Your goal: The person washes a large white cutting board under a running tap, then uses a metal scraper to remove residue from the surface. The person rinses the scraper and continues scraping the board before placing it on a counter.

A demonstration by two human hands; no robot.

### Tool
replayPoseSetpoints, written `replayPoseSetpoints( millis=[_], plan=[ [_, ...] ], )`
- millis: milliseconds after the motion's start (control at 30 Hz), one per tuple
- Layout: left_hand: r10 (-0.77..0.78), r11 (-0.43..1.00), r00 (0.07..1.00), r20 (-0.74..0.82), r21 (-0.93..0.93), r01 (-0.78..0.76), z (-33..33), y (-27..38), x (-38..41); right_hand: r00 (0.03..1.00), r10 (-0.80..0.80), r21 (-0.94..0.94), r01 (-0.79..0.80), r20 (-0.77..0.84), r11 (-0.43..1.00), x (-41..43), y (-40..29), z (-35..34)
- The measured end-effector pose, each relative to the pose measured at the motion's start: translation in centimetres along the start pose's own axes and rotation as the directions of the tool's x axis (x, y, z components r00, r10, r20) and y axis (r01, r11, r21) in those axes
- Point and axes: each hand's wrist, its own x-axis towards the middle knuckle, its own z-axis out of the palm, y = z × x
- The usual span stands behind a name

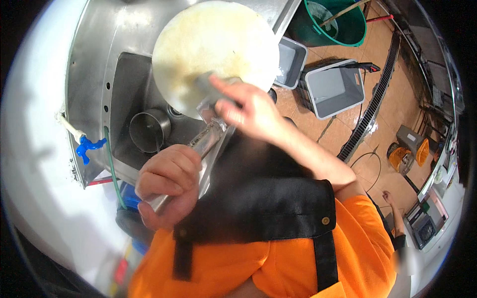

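Note:
My left hand (pixel 169 182) grips a long metal tool (pixel 210 138) with dark grime along one edge. Its far end runs up under my right hand (pixel 249 106), so its full shape is hidden. Between the right hand's fingers is a grey pad (pixel 208 85), blurred, close to the tool's end. Both are over the near edge of a round white board (pixel 223 37) with yellowish stains, which lies across the steel sink (pixel 130 74). Down in the basin, left of the tool, stands a metal pot (pixel 149 131).
A blue-handled tap (pixel 87 147) and a green hose (pixel 113 167) are at the left. Right of the sink are a green bucket (pixel 335 22) with a stick, grey bins (pixel 331 89) and a floor drain grate (pixel 372 100). Another person's arm (pixel 395 214) shows at far right.

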Motion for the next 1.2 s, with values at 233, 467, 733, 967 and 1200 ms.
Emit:
replayPoseSetpoints(
  millis=[233,467,733,967,1200],
  plan=[
    [-0.027,1.0,1.0,0.002,0.012,0.027,0.1,0.4,0.3,0.986,0.161,-0.037,-0.16,0.047,0.986,0.9,2.3,0.2],
    [-0.055,0.998,0.998,0.012,0.011,0.055,0.0,0.7,0.1,0.953,0.299,0.031,-0.301,0.055,0.953,1.5,3.6,0.2],
    [-0.069,0.998,0.997,0.019,0.007,0.069,0.2,0.9,0.4,0.981,0.179,-0.005,-0.18,-0.079,0.984,2.2,1.8,0.0],
    [-0.072,0.997,0.997,-0.011,-0.006,0.072,-0.5,0.9,0.0,0.994,0.1,-0.028,-0.098,0.054,0.995,-1.1,-3.0,-0.4],
    [-0.074,0.997,0.997,0.009,-0.008,0.074,-0.2,0.9,0.3,0.996,0.073,-0.007,-0.072,0.048,0.997,-1.6,-4.3,-0.3]
  ],
)
